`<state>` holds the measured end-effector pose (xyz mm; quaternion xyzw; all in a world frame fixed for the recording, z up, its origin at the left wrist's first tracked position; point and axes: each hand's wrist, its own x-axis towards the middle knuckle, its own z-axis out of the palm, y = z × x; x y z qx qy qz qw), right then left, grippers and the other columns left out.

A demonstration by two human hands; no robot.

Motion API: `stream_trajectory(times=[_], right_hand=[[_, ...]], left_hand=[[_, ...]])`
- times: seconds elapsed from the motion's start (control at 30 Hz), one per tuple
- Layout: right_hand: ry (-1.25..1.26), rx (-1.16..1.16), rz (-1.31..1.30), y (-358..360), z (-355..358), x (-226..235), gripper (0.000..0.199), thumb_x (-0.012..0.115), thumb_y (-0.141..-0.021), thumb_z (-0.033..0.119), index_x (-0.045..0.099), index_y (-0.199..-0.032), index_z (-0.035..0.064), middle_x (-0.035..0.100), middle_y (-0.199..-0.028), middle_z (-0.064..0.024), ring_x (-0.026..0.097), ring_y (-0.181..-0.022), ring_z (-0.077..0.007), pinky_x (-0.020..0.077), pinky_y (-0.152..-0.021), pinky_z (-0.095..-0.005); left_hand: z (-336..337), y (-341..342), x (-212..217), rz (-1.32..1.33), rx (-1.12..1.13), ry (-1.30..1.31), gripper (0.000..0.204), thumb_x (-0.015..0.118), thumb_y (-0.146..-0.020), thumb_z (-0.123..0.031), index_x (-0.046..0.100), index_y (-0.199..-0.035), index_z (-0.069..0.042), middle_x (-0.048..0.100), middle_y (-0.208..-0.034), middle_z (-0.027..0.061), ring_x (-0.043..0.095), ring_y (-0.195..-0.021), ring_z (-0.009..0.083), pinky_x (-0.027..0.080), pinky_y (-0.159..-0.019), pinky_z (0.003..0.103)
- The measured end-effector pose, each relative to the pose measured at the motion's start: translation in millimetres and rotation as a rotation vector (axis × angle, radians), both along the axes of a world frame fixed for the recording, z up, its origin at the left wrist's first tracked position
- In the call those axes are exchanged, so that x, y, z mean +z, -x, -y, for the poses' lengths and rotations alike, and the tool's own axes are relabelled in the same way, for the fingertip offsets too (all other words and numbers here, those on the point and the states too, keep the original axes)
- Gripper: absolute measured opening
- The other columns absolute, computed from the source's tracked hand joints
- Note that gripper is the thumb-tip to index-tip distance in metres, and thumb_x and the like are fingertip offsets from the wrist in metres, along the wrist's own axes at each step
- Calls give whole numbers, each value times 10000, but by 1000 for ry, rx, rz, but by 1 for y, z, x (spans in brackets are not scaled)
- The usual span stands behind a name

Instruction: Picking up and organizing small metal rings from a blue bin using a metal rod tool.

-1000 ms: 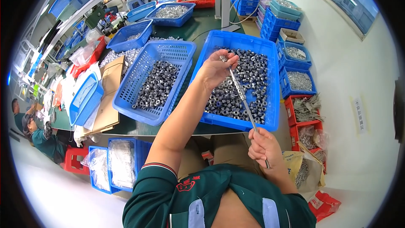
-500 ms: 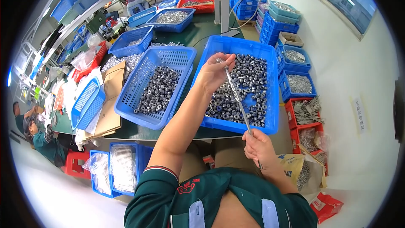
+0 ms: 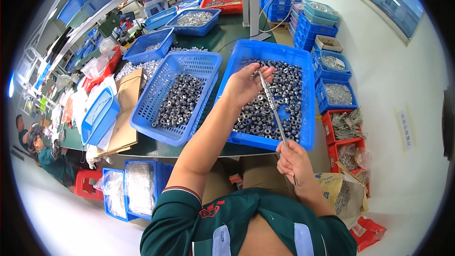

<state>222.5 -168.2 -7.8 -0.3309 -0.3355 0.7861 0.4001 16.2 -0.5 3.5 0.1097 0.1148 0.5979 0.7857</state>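
Note:
A slim metal rod slants between my two hands, with several shiny ring-shaped pieces threaded on its upper part. My right hand is closed round the lower end, and the rod's tip sticks out below the fist. At the upper end, my left hand is turned partly palm up, its thumb and fingers curled loosely about the rod's tip. Whether small pieces lie in that palm cannot be made out. Beneath the hands a solid blue bin holds many dark and silver metal rings.
Left of the bin stands a perforated blue basket of similar rings. Flattened cardboard and a smaller blue basket lie farther left. Stacked crates line the wall at right. A co-worker sits at far left.
Both hands and the rod have shifted slightly right. My left hand has turned more palm up and loosened about the rod's upper end; my right hand still grips the lower end.

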Motion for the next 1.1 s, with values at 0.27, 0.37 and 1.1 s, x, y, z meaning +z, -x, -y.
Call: stream_trajectory(times=[0.27,0.37,1.1], right_hand=[[-11,24,29,-4,2,-5,155,487,-934,164,504,-875,22,331,-481,57,247,-361,-27,236,-367,-195],[-7,33,26,-4,2,-4,151,490,-931,160,503,-876,20,334,-486,56,248,-365,-25,236,-366,-192],[-73,-10,261,0,5,-4,148,497,-928,164,511,-870,29,358,-523,51,291,-381,-24,250,-357,-183]], left_hand=[[1,5,1,-59,79,-51,254,463,-851,81,380,-1084,25,504,-1079,249,496,-1112,450,443,-934,549],[3,3,5,-72,45,-62,232,466,-854,69,406,-1072,18,529,-1054,235,504,-1103,449,441,-927,555],[1,4,-2,-108,-83,-149,67,564,-821,34,544,-864,-14,608,-970,174,567,-1035,359,439,-942,476]])
